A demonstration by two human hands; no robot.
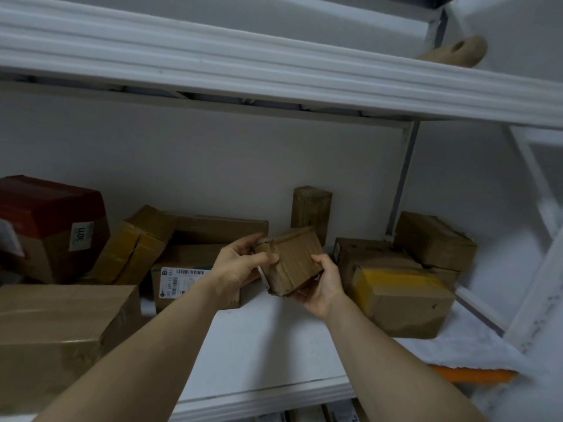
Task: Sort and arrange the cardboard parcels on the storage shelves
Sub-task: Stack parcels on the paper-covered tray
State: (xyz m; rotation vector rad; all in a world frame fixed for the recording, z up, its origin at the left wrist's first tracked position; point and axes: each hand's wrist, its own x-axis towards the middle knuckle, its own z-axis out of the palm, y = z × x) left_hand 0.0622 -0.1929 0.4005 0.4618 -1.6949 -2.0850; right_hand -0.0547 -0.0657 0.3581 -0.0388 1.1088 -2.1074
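A small brown taped parcel [294, 261] hangs tilted above the white shelf [268, 354], held between both hands. My left hand [239, 266] grips its left end, thumb across the front. My right hand [323, 284] holds its lower right corner from below. Behind it a narrow brown parcel [310, 208] stands upright against the back wall. Left of my hands lies a labelled box [182, 275] with a flat long box [219, 228] on it and a yellow-taped box [137, 245] leaning against them. Right of my hands a yellow-taped box [402, 300] lies among other cartons.
A red-topped carton [51, 223] sits at the far left, and a big plain carton [61, 333] fills the front left. Another brown box [432, 239] rests at the back right. The upper shelf beam [274, 74] runs overhead with a tape roll [457, 51] on it.
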